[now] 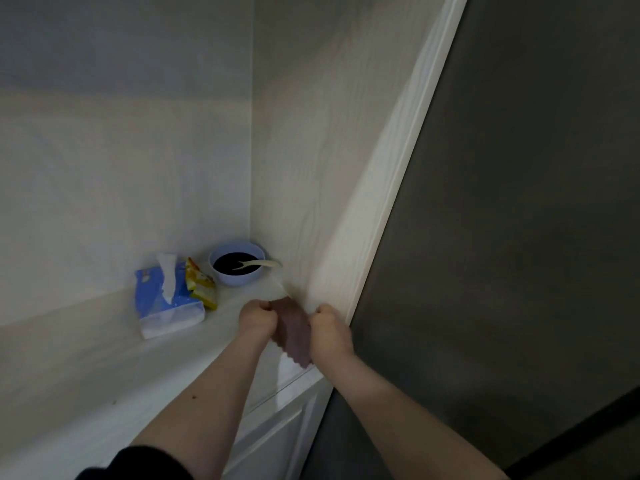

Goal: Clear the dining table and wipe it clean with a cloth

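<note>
A small brown cloth (292,332) with a wavy lower edge hangs between my two hands above the pale counter (104,368). My left hand (256,318) grips its upper left corner with curled fingers. My right hand (330,332) grips its right side, close to the wooden side panel. Further back in the corner stands a blue bowl (239,277) of dark liquid with a pale spoon (258,265) lying in it.
A blue tissue pack (166,299) with a white tissue sticking up lies left of the bowl, and a yellow snack packet (201,284) leans beside it. A wood-grain wall panel (329,188) rises on the right. White cabinet doors (277,431) sit below the counter edge.
</note>
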`<state>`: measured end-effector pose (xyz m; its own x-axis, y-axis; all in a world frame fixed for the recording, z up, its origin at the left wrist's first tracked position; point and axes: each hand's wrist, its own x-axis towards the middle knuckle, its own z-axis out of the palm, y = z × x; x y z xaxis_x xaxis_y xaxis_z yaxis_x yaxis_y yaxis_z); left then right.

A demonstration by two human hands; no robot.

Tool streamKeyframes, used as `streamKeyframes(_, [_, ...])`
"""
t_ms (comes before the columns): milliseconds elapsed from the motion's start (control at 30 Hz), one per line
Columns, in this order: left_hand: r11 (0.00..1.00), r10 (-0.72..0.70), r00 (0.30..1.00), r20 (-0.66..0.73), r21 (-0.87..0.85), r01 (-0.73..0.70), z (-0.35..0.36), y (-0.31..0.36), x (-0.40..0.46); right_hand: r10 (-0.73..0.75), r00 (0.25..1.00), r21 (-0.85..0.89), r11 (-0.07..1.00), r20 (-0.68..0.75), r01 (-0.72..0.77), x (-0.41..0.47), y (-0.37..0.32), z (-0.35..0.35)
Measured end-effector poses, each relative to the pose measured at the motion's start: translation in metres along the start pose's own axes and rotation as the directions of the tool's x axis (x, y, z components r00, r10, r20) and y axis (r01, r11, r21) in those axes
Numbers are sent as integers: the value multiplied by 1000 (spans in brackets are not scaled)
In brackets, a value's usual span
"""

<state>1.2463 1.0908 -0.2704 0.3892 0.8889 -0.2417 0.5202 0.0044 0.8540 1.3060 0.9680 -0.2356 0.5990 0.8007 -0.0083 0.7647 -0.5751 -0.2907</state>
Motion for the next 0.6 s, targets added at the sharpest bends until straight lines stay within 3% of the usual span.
streamKeyframes(67, [1000, -18, 1000, -8, -18, 18, 1, -3, 5, -56, 998, -133, 989, 32, 60, 3, 0, 0])
streamKeyframes(167, [999, -39, 998, -56, -10, 38, -5, -2, 1, -20, 999, -197, 980, 41, 27, 0, -8, -9])
streamKeyframes(300, [996, -62, 994, -86, -68, 57, -18, 1, -12, -96, 993, -291, 954, -72, 71, -7, -18, -24])
streamKeyframes(433, [999, -20, 995, -93, -44, 16, -34, -5, -29, -91, 995, -267, 959, 35, 97, -21, -24, -25])
streamKeyframes(600, [998, 56, 995, -76, -1, -56, -56, -16, -66, -109, 994, -290, 952, -31, 95, -71, -43, -32])
